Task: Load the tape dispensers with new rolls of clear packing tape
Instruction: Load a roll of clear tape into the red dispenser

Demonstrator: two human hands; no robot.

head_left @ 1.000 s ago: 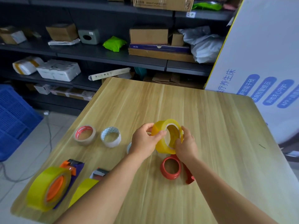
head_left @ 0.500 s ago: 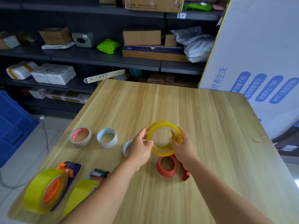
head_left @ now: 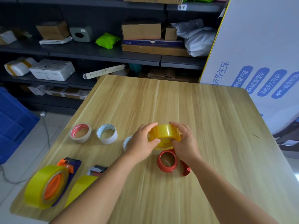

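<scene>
The tape roll [head_left: 164,135] is glossy, translucent yellow film. The table [head_left: 202,110] shows smooth, matt pale wood grain. The red dispenser [head_left: 166,160] looks like shiny plastic. Shelf boxes [head_left: 141,31] are dull brown cardboard.

Bright, even daylight washes the worktop [head_left: 202,110], with a pale sheen spreading toward its 3 o'clock edge. Shadows stay soft and short under the forearms. The shelves [head_left: 105,54] at 12 o'clock sit dim and murky. Wide-angle bending curves the worktop's edges and the white board [head_left: 258,46] at 2 o'clock. Slight softness throughout, corners smearing most.
</scene>
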